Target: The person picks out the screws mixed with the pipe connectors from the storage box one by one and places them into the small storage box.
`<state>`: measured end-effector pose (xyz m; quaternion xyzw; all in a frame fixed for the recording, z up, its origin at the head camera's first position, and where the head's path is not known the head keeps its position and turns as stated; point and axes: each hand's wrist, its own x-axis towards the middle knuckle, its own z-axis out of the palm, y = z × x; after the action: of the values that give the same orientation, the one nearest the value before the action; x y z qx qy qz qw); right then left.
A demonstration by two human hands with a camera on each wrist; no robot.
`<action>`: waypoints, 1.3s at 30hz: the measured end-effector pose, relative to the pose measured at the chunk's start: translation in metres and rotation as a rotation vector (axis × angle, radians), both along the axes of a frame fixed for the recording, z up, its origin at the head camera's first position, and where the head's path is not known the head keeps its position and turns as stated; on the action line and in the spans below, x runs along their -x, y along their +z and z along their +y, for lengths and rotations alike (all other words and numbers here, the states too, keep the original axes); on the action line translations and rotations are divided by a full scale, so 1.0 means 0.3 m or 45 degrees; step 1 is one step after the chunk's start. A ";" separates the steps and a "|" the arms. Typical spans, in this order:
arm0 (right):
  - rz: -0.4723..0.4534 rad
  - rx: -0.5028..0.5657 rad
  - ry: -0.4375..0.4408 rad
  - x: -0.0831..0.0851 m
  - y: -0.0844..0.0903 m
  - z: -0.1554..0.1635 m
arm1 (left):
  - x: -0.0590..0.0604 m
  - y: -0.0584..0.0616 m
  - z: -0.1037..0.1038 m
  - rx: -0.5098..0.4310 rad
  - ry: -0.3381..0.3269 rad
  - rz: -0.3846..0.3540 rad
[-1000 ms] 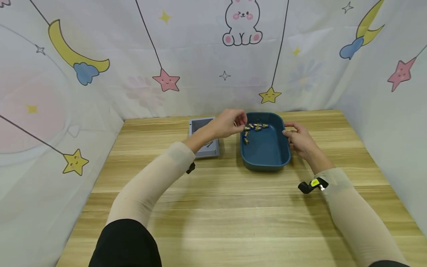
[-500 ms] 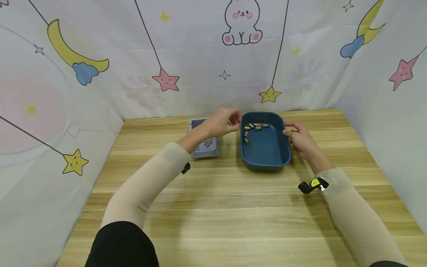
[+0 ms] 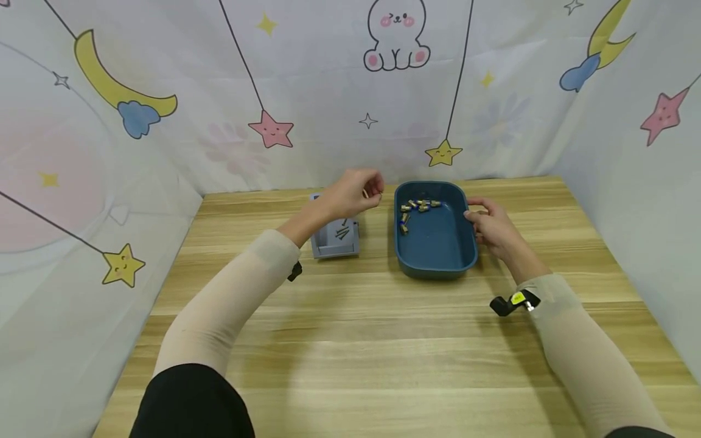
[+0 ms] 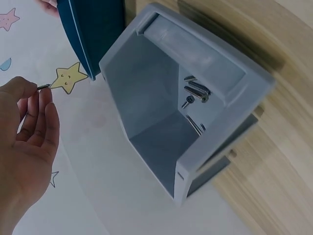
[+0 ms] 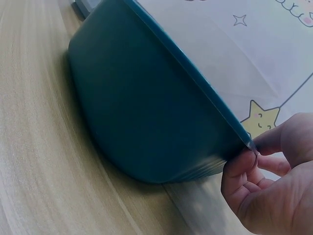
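Note:
Between thumb and fingertips my left hand (image 3: 355, 193) pinches a screw (image 4: 44, 86), held in the air over the gap between the two containers. Below and beside it stands a grey box (image 4: 142, 83), where several loose screws (image 4: 196, 91) lie on the bottom. My right hand (image 3: 493, 230) grips the right rim of a dark blue basin (image 3: 438, 249), thumb on the inner side and fingers outside. Several brass fittings (image 3: 423, 207), some with blue parts, lie along the basin's far and left sides. The left forearm and hand cover part of the grey box in the head view.
Both containers stand on a wooden table (image 3: 350, 340), near its back edge. Behind it hangs a white cloth (image 3: 328, 73) printed with stars, moons and a rabbit. A black wrist camera (image 3: 515, 303) sits on the right sleeve.
My left hand has drawn left from over the basin's left rim toward the grey box, carrying the screw and uncovering more of the fittings. The right hand stays on the rim.

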<state>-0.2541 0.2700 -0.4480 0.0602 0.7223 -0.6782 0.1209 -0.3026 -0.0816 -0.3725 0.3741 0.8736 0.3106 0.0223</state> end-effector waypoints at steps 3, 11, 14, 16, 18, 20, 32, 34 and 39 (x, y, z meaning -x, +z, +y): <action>0.000 -0.010 0.007 0.003 0.000 0.000 | 0.002 0.009 -0.017 0.001 0.021 0.013; 0.000 -0.009 0.010 0.005 0.005 0.002 | -0.001 0.031 -0.061 -0.033 0.062 0.042; -0.001 -0.002 0.014 0.006 0.005 0.004 | -0.001 0.035 -0.077 -0.041 0.071 0.041; -0.002 -0.001 0.018 0.006 0.004 0.005 | -0.002 0.039 -0.086 -0.034 0.083 0.041; -0.003 0.002 0.019 0.006 0.003 0.006 | -0.002 0.042 -0.095 -0.032 0.091 0.037; 0.000 -0.002 0.020 0.006 0.002 0.007 | -0.001 0.045 -0.102 -0.027 0.097 0.039; -0.008 -0.007 0.021 0.009 -0.001 0.008 | 0.007 0.051 -0.152 -0.020 0.136 0.029; -0.006 -0.008 0.019 0.008 -0.001 0.007 | 0.008 0.049 -0.162 -0.006 0.151 0.031; -0.007 -0.013 0.017 0.008 -0.001 0.007 | 0.008 0.034 -0.183 0.028 0.178 0.042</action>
<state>-0.2565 0.2720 -0.4484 0.0578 0.7259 -0.6735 0.1273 -0.3050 -0.1366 -0.3623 0.3169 0.9012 0.2954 -0.0097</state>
